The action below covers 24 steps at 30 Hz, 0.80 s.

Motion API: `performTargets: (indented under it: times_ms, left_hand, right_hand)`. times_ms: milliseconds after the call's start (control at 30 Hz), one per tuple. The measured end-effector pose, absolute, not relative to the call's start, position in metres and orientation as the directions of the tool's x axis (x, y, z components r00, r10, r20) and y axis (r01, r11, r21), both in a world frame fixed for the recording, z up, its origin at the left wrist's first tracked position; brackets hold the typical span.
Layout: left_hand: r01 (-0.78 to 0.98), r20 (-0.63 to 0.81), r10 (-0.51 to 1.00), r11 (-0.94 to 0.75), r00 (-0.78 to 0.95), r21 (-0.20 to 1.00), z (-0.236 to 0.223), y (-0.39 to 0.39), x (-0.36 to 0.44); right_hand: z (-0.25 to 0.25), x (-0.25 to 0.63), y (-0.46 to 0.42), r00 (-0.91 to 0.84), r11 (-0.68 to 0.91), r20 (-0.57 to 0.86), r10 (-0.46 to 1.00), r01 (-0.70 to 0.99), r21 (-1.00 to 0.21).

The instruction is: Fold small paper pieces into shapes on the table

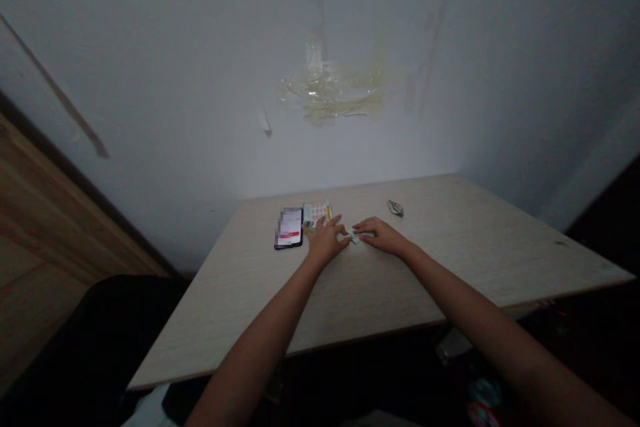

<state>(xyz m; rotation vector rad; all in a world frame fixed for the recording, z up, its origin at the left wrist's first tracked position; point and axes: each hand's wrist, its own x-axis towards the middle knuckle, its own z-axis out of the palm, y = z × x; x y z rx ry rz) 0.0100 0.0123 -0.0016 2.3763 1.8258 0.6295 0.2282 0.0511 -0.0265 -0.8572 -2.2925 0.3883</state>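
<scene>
Between my two hands, flat on the table, lies a small folded piece of paper (355, 238), white and green. The thumb and forefinger of my left hand (324, 240) are at its left edge, while the other fingers are spread over a printed sheet. From the other side, the fingertips and thumb of my right hand (381, 236) press on the same paper. Part of the paper is hidden under the fingers. The colourful printed sheet (318, 209) lies just behind my left hand, which covers its lower part.
A phone (290, 229) with a lit screen lies left of the printed sheet. Behind my right hand stands a small folded paper piece (395, 207). The pale wooden table (240, 293) meets a wall (200, 113) with old tape on it. A dark object (115, 340) is at left.
</scene>
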Motion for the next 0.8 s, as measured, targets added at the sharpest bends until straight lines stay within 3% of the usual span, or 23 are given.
performTargets:
  times_ms: [233,400,800]
  left_hand:
    - [0.901,0.271,0.938,-0.299,0.217,0.313,-0.007,0.01,0.006]
    - [0.922,0.355,0.916,-0.29,0.189,0.256,-0.008,0.009,0.006]
    - [0.954,0.392,0.896,-0.274,0.208,0.118,-0.005,0.002,0.015]
  right_hand:
    - [-0.03,0.23,0.053,-0.574,0.74,0.469,0.671,0.48,-0.471]
    - [-0.031,0.23,0.053,-0.566,0.747,0.488,0.665,0.496,-0.444]
    - [-0.036,0.23,0.059,-0.548,0.76,0.526,0.65,0.487,-0.431]
